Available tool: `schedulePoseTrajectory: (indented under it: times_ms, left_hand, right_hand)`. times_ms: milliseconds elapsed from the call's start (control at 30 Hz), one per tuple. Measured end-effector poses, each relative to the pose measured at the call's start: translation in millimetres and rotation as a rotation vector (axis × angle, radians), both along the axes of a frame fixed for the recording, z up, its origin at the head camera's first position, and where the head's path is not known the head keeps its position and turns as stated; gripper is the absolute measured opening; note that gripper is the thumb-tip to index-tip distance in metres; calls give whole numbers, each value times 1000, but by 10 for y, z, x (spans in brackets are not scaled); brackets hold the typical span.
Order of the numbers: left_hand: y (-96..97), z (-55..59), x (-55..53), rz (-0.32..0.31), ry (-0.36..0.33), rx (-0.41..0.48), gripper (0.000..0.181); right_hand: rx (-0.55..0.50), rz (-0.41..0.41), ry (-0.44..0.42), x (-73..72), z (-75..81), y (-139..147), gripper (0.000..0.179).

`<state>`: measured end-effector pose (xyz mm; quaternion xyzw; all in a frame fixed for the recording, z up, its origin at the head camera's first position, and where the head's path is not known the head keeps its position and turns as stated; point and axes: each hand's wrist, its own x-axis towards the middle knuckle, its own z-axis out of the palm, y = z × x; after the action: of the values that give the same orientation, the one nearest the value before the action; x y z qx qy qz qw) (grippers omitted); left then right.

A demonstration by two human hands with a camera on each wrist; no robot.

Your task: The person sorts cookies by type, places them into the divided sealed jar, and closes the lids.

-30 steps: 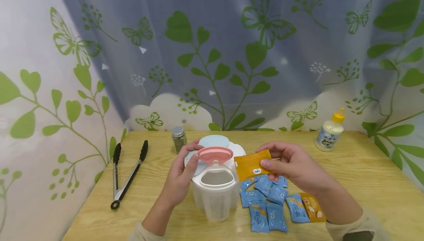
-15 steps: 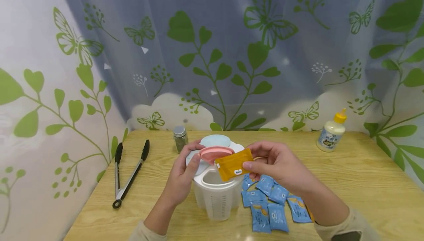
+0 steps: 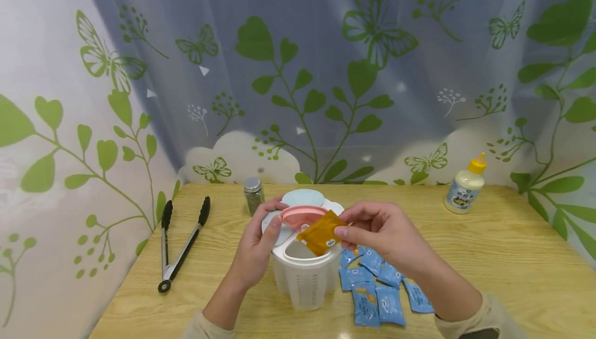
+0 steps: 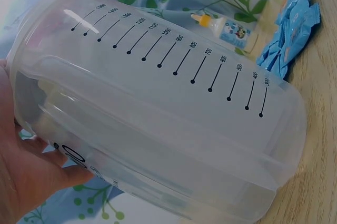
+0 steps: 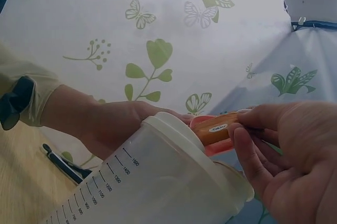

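The tongs point(image 3: 188, 244) lie on the desk point(image 3: 503, 256), left of the left hand and well apart from it, arms spread and pivot end toward the person. The glass jar point(image 3: 253, 197) stands just beyond the left hand's fingers.

The left hand point(image 3: 253, 246) grips the upper side of the container point(image 3: 281, 274), thumb over the top and fingers along the wall. The container stands upright to the right of this hand and carries a printed scale. Its pink lid point(image 3: 298, 217) is raised, just right of the left thumb; the near compartment's mouth is uncovered.

The orange packet point(image 3: 321, 234) is located over this mouth, in front of the pink lid. Its long axis slants from the right fingertips leftward and down, so the free end points at the mouth. Whether that end is below the rim cannot be told. The right hand is nearer, touching the packet; the left hand is apart from it, across the mouth.

The right hand point(image 3: 384, 233) pinches the packet's right end between thumb and fingers. The blue packets point(image 3: 390, 305) lie beneath and on the near side of this hand. The yellow-capped bottle point(image 3: 462, 191) stands beyond it, farther right.
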<state>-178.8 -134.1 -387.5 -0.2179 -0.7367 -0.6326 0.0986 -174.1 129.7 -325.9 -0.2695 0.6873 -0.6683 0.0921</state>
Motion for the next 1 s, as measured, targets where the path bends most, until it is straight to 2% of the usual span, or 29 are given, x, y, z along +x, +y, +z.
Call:
schedulePoseTrajectory:
  times_ms: [133,333,667,833,1000]
  left_hand:
    - [-1,-2,-2,-5,4,-2,25]
    - [5,-4,-3,-19,2,-1,25]
    - [0,25,-7,-13,-2,-2,25]
    - [-4,15,9,6,-17,-4,25]
    - [8,20,5,3,1,4,25]
  right_hand:
    - [-8,-28,20,22,-2,-39,12]
    - [48,-51,3,26,-1,-85,22]
    - [4,5,-2,-21,-64,26,15]
    - [2,54,38,-22,-74,183,24]
    - [-22,78,68,-27,-91,368,32]
